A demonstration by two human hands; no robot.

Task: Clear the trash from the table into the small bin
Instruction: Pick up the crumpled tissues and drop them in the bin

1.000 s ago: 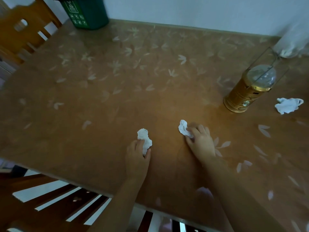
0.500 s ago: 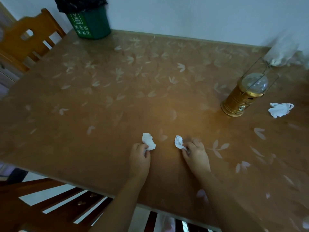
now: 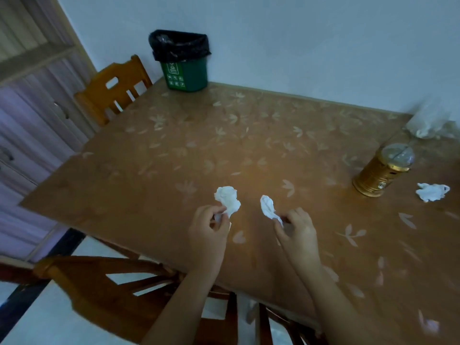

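My left hand (image 3: 207, 229) pinches a crumpled white tissue (image 3: 227, 198) between thumb and fingertips, the wad sticking up above my knuckles, over the near part of the worktop (image 3: 174, 170). My right hand (image 3: 297, 229) pinches a second, smaller tissue wad (image 3: 267, 206) the same way, just beside the first; the two wads are close but apart. I cannot tell whether either wad touches the surface. A third crumpled tissue (image 3: 432, 192) lies on the worktop far to my right, just beside a gold lantern (image 3: 382, 170) that stands upright. Behind the lantern, at the far right corner against the wall, sits a blurred clear plastic bag (image 3: 428, 120) with something white in it. The small green bin (image 3: 185, 70), lined with a black bag (image 3: 179, 44), stands at the far left corner of the worktop, well apart from both my hands. A wooden chair (image 3: 112, 89) is tucked in just left of the bin, and another chair (image 3: 104, 292) sits at the near edge under my left forearm.
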